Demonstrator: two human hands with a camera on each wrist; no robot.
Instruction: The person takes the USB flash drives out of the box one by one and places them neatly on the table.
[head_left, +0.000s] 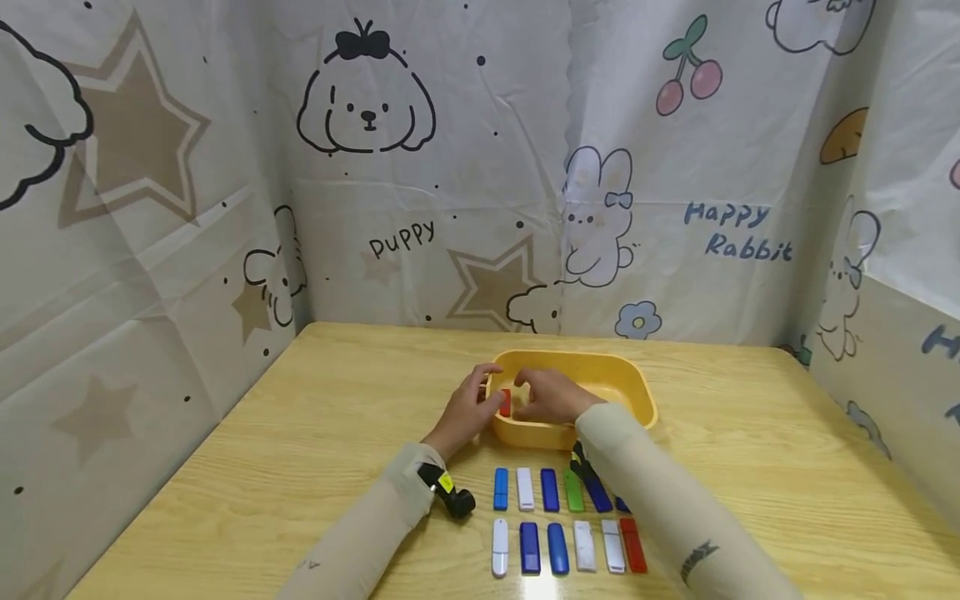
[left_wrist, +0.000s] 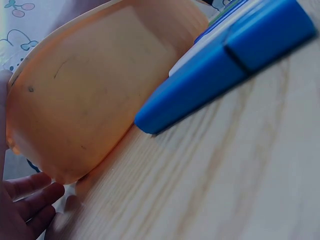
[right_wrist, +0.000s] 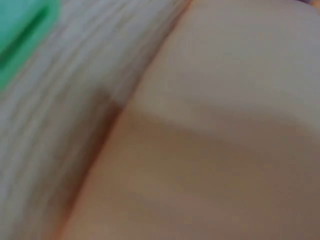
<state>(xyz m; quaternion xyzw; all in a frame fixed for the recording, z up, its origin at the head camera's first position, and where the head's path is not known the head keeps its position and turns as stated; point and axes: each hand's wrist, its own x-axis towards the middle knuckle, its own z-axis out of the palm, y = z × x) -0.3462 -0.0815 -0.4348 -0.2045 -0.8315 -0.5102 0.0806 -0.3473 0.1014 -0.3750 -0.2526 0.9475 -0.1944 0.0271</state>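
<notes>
A yellow plastic bin (head_left: 611, 437) stands on the table. My left hand (head_left: 468, 410) holds its left end, with the thumb over the rim and fingers along the outer wall; in the left wrist view several fingers (left_wrist: 37, 197) touch the bin's lower corner. Inside, a red USB stick (head_left: 506, 403) leans near the left wall, close to my left thumb. My right hand (head_left: 553, 395) is inside the bin, its thumb and forefinger apart and pointing toward the red stick, with nothing visible between them. The right wrist view is blurred and shows mostly the bin wall (right_wrist: 200, 150).
Two rows of USB sticks lie in front of the bin, including a blue one (head_left: 501, 489), a green one (head_left: 573, 490), a white one (head_left: 499, 547) and a red one (head_left: 633, 546). My right forearm covers part of the back row. Printed cloth (head_left: 465, 183) hangs behind the wooden table (head_left: 337, 392).
</notes>
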